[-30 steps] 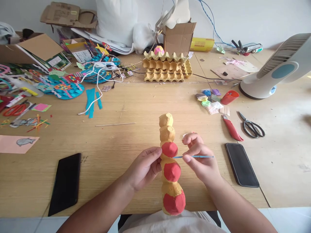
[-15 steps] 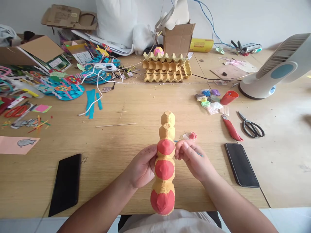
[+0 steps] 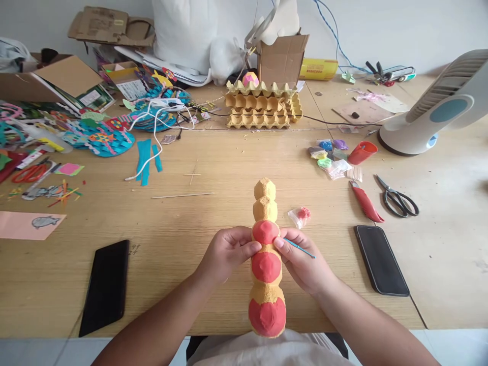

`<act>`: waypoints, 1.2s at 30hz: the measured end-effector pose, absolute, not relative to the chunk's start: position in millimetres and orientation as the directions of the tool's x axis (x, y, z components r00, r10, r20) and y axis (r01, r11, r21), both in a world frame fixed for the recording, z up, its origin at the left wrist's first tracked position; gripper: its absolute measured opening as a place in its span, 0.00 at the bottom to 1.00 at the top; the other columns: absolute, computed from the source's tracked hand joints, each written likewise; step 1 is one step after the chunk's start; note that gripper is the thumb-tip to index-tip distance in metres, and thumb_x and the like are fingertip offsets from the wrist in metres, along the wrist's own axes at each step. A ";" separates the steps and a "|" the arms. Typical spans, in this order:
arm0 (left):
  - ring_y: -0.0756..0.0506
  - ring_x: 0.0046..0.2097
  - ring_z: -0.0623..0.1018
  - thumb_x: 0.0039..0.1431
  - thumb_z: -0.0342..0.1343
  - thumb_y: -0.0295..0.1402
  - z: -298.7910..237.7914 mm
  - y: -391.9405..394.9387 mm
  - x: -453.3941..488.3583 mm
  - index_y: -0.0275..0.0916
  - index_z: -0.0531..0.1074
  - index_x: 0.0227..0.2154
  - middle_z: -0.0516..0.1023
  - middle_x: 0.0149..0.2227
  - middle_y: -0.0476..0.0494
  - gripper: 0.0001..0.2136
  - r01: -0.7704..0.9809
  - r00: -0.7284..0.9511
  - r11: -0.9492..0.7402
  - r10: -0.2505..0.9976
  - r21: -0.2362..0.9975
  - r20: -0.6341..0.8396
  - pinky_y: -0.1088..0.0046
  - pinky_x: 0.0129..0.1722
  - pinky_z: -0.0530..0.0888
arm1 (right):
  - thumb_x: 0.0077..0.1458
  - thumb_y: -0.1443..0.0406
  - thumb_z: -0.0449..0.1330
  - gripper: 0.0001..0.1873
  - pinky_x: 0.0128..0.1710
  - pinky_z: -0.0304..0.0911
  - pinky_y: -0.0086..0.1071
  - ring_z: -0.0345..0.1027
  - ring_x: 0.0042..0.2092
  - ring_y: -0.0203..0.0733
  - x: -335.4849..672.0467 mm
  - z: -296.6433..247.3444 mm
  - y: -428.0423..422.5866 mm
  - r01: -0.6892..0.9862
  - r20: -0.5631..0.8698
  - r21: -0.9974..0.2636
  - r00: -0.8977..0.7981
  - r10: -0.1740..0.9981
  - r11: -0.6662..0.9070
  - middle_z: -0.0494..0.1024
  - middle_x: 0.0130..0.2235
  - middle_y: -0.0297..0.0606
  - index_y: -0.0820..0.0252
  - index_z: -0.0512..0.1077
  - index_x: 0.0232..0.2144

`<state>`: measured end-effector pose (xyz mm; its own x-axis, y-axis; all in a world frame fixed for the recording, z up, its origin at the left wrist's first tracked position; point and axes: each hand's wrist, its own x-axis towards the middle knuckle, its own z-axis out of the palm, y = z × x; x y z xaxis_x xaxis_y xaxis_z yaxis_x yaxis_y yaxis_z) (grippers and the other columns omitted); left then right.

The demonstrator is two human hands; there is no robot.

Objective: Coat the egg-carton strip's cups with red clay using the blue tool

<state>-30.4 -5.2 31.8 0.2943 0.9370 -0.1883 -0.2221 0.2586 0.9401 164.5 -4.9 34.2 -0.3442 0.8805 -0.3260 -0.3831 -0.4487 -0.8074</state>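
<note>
A strip of egg carton cups (image 3: 267,294) is held up lengthwise over the table's near edge. Three of its near cups are covered in red clay; the two far ones are bare yellow. My left hand (image 3: 231,253) grips its left side, thumb by the third cup from the far end. On the opposite side, my right hand (image 3: 303,259) pinches the strip, thumb at the same red cup. A thin blue clay tool (image 3: 301,248) lies along the right hand, tucked between thumb and fingers. Beyond that hand is a small open bag of red clay (image 3: 303,215).
On the right lie a phone (image 3: 382,260), a red utility knife (image 3: 366,202), black scissors (image 3: 399,198), clay packets (image 3: 331,157), a red cup (image 3: 362,152) and a fan (image 3: 423,117). Stacked egg cartons (image 3: 263,109) stand behind. A black tablet (image 3: 104,287) and paper crafts (image 3: 101,137) are left.
The strip has shifted slightly right. My right hand has moved in to grip its edge, and the blue tool now shows more along that hand. My left thumb has come onto the strip's front.
</note>
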 end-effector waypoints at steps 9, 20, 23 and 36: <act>0.44 0.34 0.77 0.57 0.67 0.42 36.6 -3.4 -36.5 0.36 0.81 0.31 0.81 0.31 0.42 0.12 0.072 0.204 0.067 0.976 0.995 -0.081 0.69 0.33 0.72 | 0.56 0.57 0.71 0.10 0.35 0.62 0.29 0.66 0.32 0.33 166.2 30.5 -4.8 -0.328 -0.221 -0.881 -0.354 0.909 -0.342 0.77 0.29 0.31 0.57 0.80 0.30; 0.41 0.40 0.79 0.57 0.67 0.41 31.4 -3.0 -36.8 0.37 0.83 0.37 0.82 0.37 0.39 0.12 -0.183 0.313 0.118 0.948 0.976 -0.056 0.65 0.40 0.74 | 0.54 0.53 0.72 0.14 0.37 0.65 0.33 0.68 0.33 0.37 165.2 29.4 -4.8 -0.360 -0.258 -0.847 -0.364 0.895 -0.391 0.77 0.29 0.33 0.57 0.80 0.32; 0.43 0.38 0.77 0.58 0.67 0.38 26.0 -4.2 -36.1 0.37 0.83 0.34 0.81 0.33 0.42 0.09 -0.175 0.266 0.160 0.958 0.972 -0.110 0.67 0.40 0.73 | 0.54 0.53 0.71 0.14 0.37 0.65 0.34 0.69 0.33 0.37 165.0 29.4 -5.1 -0.352 -0.265 -0.850 -0.360 0.895 -0.393 0.77 0.30 0.33 0.57 0.80 0.32; 0.42 0.41 0.78 0.57 0.67 0.38 32.9 -6.4 -28.0 0.38 0.85 0.37 0.83 0.35 0.41 0.09 -0.413 0.349 0.331 0.918 0.848 -0.188 0.63 0.45 0.73 | 0.55 0.58 0.72 0.08 0.40 0.69 0.34 0.73 0.36 0.38 167.7 29.5 -5.8 -0.374 -0.150 -0.874 -0.399 0.905 -0.309 0.82 0.35 0.34 0.54 0.82 0.35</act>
